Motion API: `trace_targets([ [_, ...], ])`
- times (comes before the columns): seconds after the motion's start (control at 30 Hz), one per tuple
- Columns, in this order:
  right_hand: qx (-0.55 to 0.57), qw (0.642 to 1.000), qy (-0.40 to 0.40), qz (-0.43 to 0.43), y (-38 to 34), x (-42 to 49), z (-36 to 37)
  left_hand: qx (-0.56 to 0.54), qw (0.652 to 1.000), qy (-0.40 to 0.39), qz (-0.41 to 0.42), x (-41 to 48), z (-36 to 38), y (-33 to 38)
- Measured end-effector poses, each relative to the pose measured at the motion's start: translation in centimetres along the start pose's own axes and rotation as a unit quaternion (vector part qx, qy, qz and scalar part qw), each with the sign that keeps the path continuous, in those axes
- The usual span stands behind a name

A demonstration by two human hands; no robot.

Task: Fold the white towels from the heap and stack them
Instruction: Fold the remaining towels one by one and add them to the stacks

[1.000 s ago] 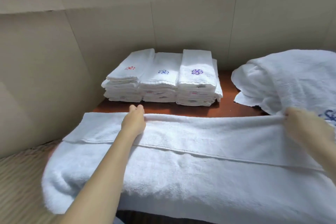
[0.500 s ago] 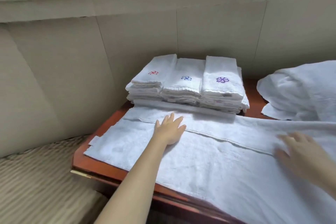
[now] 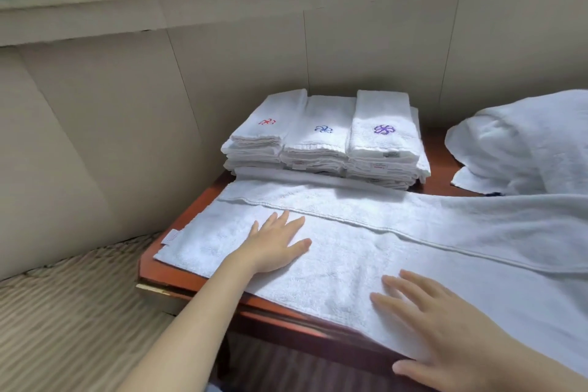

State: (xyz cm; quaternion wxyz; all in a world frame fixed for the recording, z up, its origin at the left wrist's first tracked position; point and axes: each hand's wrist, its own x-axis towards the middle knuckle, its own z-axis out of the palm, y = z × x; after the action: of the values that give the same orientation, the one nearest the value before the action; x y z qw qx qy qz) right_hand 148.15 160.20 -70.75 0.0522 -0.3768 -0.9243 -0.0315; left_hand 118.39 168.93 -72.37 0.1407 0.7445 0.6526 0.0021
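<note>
A long white towel [image 3: 397, 232] lies flat across the red-brown table [image 3: 178, 274], folded lengthwise with a hem line running across it. My left hand [image 3: 273, 247] presses flat on its left part, fingers spread. Nearer me, my right hand [image 3: 445, 325] rests flat on the towel's front edge, fingers straight. Behind the towel stand three stacks of folded white towels [image 3: 324, 140], topped with red, blue and purple embroidered flowers. The heap of unfolded white towels [image 3: 525, 140] sits at the back right.
A beige panelled wall [image 3: 222, 67] closes off the back and left, with a window ledge above. A striped beige cushion [image 3: 73, 312] lies lower left, beside the table's corner. The towel's right end runs out of view.
The towel went from being held up by its top edge to lying flat on the table. Both hands let go and slid toward me over the cloth, palms down.
</note>
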Motion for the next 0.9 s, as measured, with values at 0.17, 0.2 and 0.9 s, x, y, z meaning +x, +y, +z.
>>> trace_targets([
  [0.17, -0.001, 1.000, 0.001, -0.022, -0.6, -0.5, 0.8, 0.049, 0.997, -0.001, 0.061, -3.4, 1.7, 0.8],
  [0.2, 0.002, 1.000, 0.010, -0.013, -0.8, -0.5, 0.8, 0.049, 0.997, 0.001, 0.067, -3.9, 1.9, 0.8],
  [0.9, 0.036, 0.984, 0.032, 0.173, 0.8, 2.4, 0.5, -0.163, 0.977, 0.137, 0.030, -7.7, -0.6, -2.8],
])
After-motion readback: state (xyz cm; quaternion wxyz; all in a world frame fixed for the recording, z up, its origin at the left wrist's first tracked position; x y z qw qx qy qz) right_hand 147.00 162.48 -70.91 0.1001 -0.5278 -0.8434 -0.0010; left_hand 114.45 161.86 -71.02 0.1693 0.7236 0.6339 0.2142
